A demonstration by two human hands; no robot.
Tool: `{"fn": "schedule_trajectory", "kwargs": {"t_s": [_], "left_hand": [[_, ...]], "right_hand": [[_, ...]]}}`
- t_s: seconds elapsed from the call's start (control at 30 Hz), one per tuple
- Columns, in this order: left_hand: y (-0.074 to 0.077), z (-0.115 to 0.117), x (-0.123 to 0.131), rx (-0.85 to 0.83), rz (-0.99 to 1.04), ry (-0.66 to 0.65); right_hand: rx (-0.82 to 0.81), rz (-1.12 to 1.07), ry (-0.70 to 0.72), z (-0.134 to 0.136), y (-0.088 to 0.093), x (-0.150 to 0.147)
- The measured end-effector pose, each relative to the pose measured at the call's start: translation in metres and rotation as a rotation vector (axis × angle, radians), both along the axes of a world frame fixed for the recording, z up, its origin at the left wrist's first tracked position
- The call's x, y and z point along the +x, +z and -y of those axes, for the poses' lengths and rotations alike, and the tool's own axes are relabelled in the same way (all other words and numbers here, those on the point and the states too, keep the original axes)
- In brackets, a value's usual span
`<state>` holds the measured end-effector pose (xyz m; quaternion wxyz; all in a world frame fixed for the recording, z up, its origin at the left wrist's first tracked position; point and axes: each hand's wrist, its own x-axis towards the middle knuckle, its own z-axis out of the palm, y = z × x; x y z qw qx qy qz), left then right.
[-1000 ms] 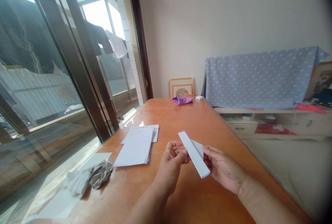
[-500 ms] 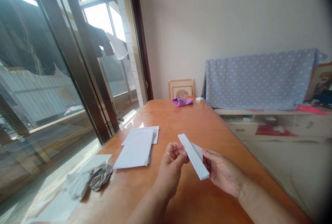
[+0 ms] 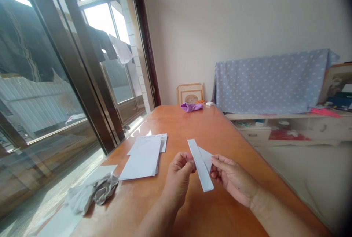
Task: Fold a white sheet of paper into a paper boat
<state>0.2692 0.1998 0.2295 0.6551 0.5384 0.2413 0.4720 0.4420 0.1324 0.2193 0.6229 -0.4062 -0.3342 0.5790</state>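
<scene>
I hold a folded white paper strip (image 3: 200,163) in the air above an orange wooden table (image 3: 192,127). My left hand (image 3: 180,176) pinches the strip's left edge with curled fingers. My right hand (image 3: 233,180) grips the strip from the right, fingers behind a folded flap. The strip runs diagonally from upper left to lower right between both hands.
A stack of white paper sheets (image 3: 144,152) lies left of my hands. A crumpled grey cloth (image 3: 93,193) rests on another sheet near the window edge. A purple cloth (image 3: 191,107) and a picture frame (image 3: 190,93) sit at the far end. A covered low cabinet (image 3: 275,83) stands at the right.
The strip has turned steeper and come slightly nearer, and my hands have closed in around it. The view has shifted a little to the right.
</scene>
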Motion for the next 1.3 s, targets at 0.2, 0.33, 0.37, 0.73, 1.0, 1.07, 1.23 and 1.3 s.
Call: {"fn": "schedule_trajectory", "kwargs": {"t_s": [0.2,0.33,0.37,0.73,1.0,1.07,1.23,1.3], "left_hand": [[0.014,0.006,-0.002,0.136,-0.137,-0.105],[0.018,0.005,-0.005,0.093,-0.13,-0.207],[0.017,0.004,-0.006,0.075,-0.123,-0.215],[0.012,-0.001,-0.009,-0.019,-0.117,-0.312],[0.011,0.001,-0.014,0.293,-0.407,-0.167],[0.006,0.001,-0.014,0.413,-0.497,-0.035],[0.002,0.0,-0.013,0.611,-0.573,0.153],[0.003,0.0,-0.013,0.557,-0.508,0.128]], "right_hand": [[0.021,0.073,0.015,0.003,0.004,-0.003],[0.048,0.129,-0.01,0.005,0.009,-0.002],[0.058,0.145,-0.026,0.005,0.01,-0.001],[0.203,0.472,-0.114,0.008,0.02,-0.006],[0.133,0.475,-0.199,0.006,0.012,-0.001],[0.15,0.526,-0.211,0.006,0.011,-0.001],[0.227,0.665,-0.216,0.007,0.01,-0.002],[0.241,0.711,-0.216,0.008,0.011,-0.002]]}}
